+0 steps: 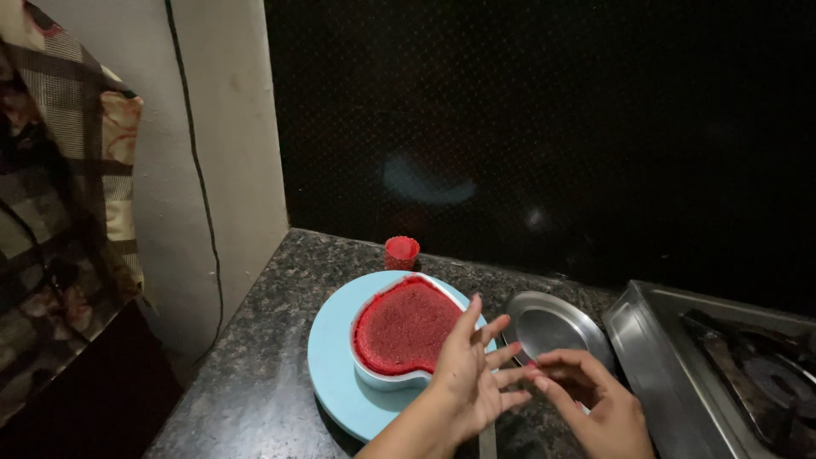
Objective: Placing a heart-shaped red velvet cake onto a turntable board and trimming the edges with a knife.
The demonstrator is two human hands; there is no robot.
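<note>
A red sponge cake (406, 325) sits in a white heart-shaped mould (374, 374), which rests on a round pale-blue turntable (327, 357) near the back left corner of the dark speckled stone tabletop (255, 365). The left hand (472, 374) hovers just beside the mould's right lobe, its fingers (493, 330) spread wide and holding nothing. The right hand (595, 399) is close to it, fingers curled loosely with their tips nearly meeting the left hand's; it too seems to hold nothing, though its palm is turned away.

A round steel plate (557, 327) lies just right of the turntable, and a small red ridged cup (401, 252) stands behind it by the back edge. A steel stove (714, 365) fills the right edge.

Handling the mould well probably calls for both palms on its outer wall, low down, with fingertips off the soft crumb. The turntable may spin, so any pressure should go straight down.
</note>
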